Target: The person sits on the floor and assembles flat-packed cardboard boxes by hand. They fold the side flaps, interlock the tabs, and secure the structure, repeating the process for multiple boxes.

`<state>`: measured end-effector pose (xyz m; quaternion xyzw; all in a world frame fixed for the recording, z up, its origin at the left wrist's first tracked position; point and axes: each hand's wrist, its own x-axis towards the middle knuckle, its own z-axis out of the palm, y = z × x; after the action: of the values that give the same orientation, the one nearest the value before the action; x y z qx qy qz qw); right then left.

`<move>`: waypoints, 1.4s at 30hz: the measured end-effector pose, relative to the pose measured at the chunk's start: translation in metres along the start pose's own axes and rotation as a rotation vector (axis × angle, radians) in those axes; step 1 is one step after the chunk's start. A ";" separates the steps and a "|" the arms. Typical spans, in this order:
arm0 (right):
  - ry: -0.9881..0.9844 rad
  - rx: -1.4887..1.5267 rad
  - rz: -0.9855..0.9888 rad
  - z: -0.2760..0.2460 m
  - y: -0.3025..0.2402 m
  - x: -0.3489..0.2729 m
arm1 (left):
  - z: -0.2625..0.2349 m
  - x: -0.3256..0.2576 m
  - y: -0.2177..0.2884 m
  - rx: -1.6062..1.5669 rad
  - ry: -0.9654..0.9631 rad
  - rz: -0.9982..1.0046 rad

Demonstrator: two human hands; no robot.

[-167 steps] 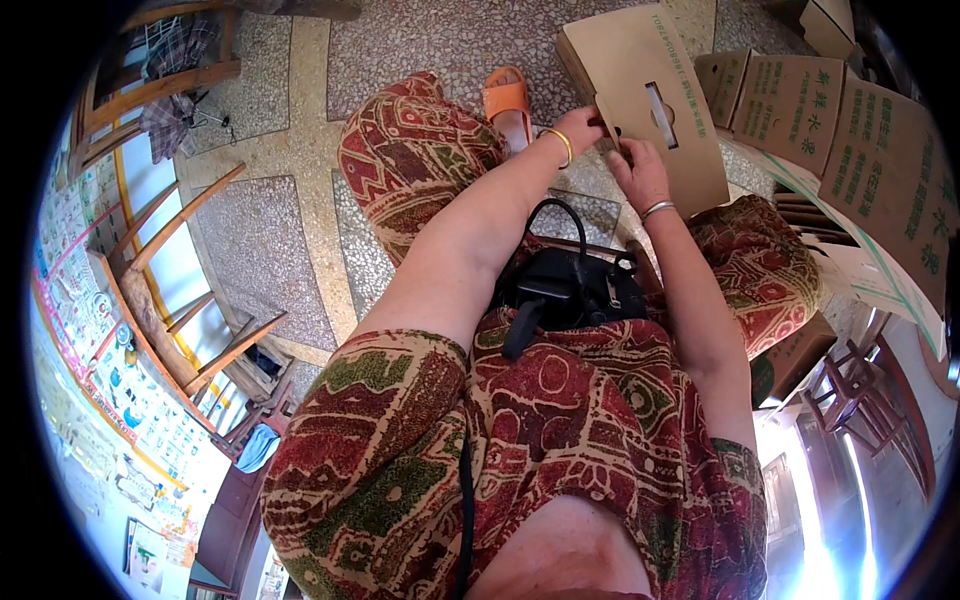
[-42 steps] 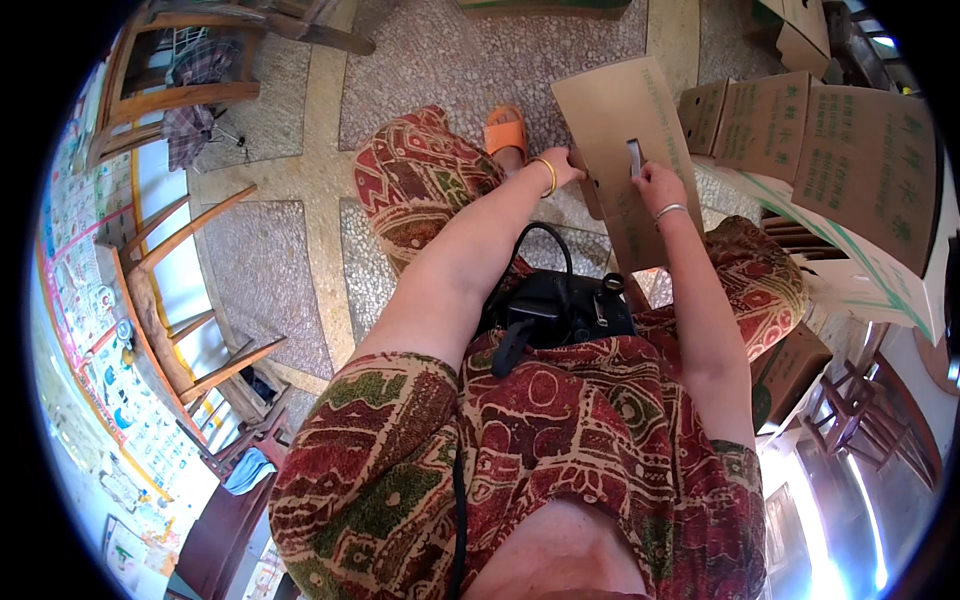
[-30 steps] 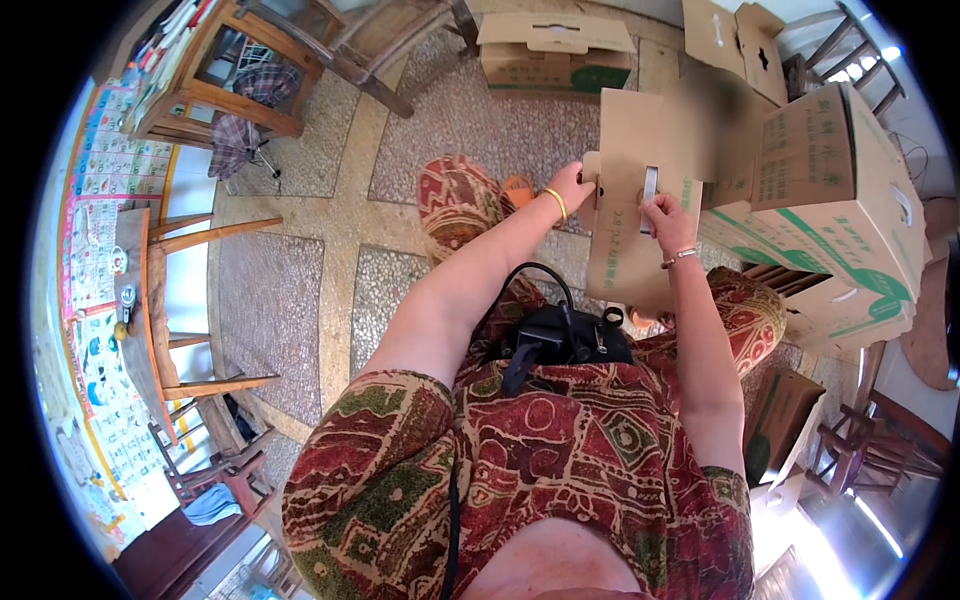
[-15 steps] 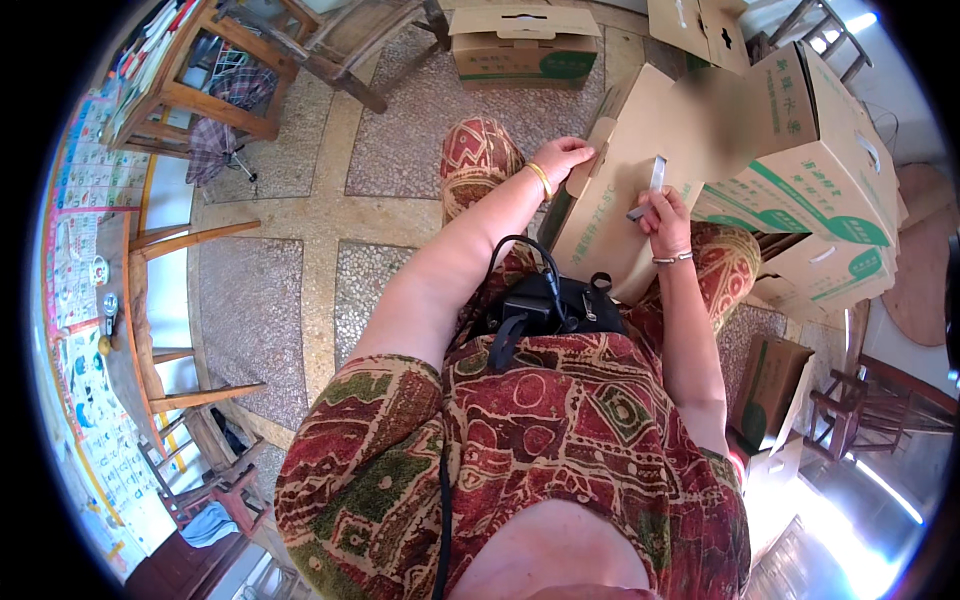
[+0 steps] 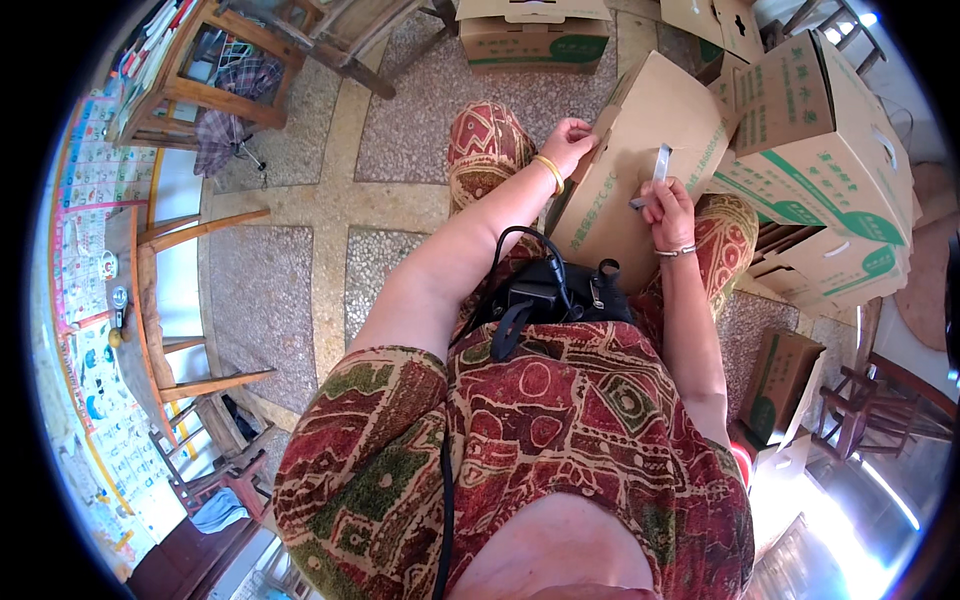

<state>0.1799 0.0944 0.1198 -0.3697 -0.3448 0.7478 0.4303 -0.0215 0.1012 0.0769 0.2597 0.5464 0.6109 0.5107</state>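
Note:
A brown cardboard box [image 5: 640,130] with green print rests between my knees, tilted away from me. My left hand [image 5: 570,143], a yellow bangle at its wrist, has its fingers curled at the box's left edge; the fingertips are partly hidden there. Over the near right part of the top, my right hand [image 5: 668,210] is closed around a shiny grey flat strip-like thing [image 5: 662,163]. One end of it points up past the fingers, and a darker grey piece sticks out to their left. Its exact kind is unclear.
Stacked brown boxes [image 5: 800,150] stand close on the right, with another box [image 5: 535,45] ahead and a smaller one [image 5: 780,385] at lower right. Wooden furniture [image 5: 215,75] is at far left. A black pouch [image 5: 540,297] with a cable lies at my waist.
The whole view has shifted slightly. Both hands keep nearly the same places on the box, and the grey strip is still in my right hand.

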 end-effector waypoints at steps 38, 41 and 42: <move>0.058 -0.122 0.136 -0.010 0.002 0.004 | -0.015 0.007 0.039 0.975 -0.474 0.349; 0.044 -0.074 0.112 -0.015 0.004 0.004 | -0.019 0.009 0.035 0.809 -0.521 0.264; 0.036 -0.064 0.114 -0.016 0.005 0.005 | -0.020 0.010 0.034 0.768 -0.538 0.236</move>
<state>0.1897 0.0997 0.1070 -0.4158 -0.3389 0.7530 0.3812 -0.0540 0.1062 0.1009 0.6386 0.5476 0.3301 0.4283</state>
